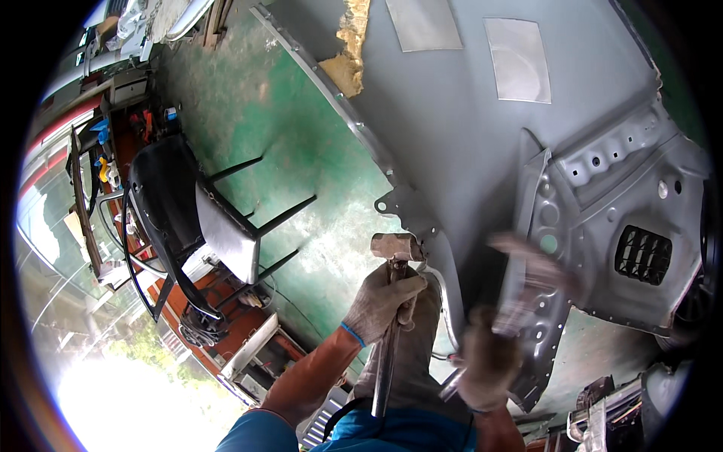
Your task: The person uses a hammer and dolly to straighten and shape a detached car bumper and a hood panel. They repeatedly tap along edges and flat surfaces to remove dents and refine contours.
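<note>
Left hand [385, 303] grips hammer [394, 247] beside panel's [467, 151] edge; misaimed, the blurred tool [536, 262] right hand [488, 361] grips could dent metal.

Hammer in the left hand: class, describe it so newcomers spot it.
Find the big grey sheet-metal panel. Beside its lower left edge, the gloved left hand holds a silvery-handled hammer. Its blocky brownish head shows crisply, unlike the blurred hammer-like tool in the right hand.

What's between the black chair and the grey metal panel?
In the head view, green floor, with dark legs from the black chair pointing toward the grey panel.
</note>
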`<state>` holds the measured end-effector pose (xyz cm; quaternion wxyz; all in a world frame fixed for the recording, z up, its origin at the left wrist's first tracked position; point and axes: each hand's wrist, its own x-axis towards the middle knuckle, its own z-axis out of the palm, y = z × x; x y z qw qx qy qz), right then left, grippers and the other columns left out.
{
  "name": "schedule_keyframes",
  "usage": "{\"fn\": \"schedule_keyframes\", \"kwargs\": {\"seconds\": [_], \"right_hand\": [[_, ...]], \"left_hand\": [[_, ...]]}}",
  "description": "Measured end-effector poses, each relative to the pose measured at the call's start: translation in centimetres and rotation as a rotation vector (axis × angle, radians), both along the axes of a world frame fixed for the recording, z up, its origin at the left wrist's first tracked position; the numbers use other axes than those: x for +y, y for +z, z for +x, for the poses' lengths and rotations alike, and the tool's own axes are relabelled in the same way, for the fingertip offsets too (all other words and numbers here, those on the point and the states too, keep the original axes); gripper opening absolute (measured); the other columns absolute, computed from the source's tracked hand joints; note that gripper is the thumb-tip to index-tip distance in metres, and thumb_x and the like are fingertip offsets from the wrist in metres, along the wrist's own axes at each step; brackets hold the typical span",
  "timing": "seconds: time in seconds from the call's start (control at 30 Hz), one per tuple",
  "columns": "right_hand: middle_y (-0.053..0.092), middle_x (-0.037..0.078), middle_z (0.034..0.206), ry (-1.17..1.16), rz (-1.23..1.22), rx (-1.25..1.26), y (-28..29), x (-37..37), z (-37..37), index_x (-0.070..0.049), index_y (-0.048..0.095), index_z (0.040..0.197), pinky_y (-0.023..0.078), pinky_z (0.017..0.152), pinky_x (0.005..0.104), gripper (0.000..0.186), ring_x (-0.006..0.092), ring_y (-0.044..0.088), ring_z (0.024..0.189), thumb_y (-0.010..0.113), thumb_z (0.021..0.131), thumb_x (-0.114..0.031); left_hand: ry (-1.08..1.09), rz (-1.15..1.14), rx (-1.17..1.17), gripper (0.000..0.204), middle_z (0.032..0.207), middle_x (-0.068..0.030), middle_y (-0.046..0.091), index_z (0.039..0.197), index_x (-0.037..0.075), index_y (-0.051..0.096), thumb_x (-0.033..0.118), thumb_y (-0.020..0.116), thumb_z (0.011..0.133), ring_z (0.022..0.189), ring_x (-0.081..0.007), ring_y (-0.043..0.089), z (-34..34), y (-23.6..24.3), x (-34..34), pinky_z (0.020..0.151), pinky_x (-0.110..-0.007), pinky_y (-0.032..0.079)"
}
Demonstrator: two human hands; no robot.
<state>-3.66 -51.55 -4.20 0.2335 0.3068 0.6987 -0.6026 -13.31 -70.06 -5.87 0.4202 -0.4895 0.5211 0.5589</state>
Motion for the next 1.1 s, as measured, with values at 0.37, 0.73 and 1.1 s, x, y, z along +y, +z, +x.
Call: {"fn": "schedule_keyframes", "kwargs": {"seconds": [0.37, 0.73, 1.1], "right_hand": [[0.064, 0.004, 0.066, 0.070, -0.180, -0.489, 1.6, 1.0, -5.7, 0.000, 0.061, 0.108, 0.049, 0.050, 0.0315, 0.024, 0.0123, 0.063, 0.054, 0.069, 0.098, -0.021], [0.063, 0.005, 0.066, 0.238, -0.148, -0.150, -0.7, -0.6, -2.6, 0.001, 0.057, 0.098, 0.049, 0.050, 0.0353, 0.028, 0.0145, 0.063, 0.054, 0.064, 0.103, -0.026], [0.065, 0.004, 0.072, -0.149, -0.147, -0.007, 2.2, 0.0, -3.1, 0.002, 0.062, 0.112, 0.047, 0.050, 0.0275, 0.020, 0.0101, 0.060, 0.057, 0.069, 0.097, -0.008]], "left_hand": [[0.033, -0.020, 0.030, 0.014, 0.062, -0.0027, 0.055, 0.092, 0.003, 0.059, 0.010, 0.071, 0.092, 0.044, -0.0123, 0.052, 0.3, -0.3, 0.2, 0.042, -0.029, 0.047], [-0.003, -0.001, 0.049, 0.015, 0.063, -0.0024, 0.056, 0.091, 0.002, 0.060, 0.014, 0.068, 0.096, 0.046, -0.0103, 0.051, 0.4, -0.5, -0.7, 0.044, -0.028, 0.047], [0.022, -0.020, 0.049, 0.013, 0.061, -0.0025, 0.056, 0.091, 0.002, 0.061, 0.011, 0.069, 0.096, 0.045, -0.0104, 0.051, 0.6, -0.5, -0.3, 0.044, -0.028, 0.045]]}}
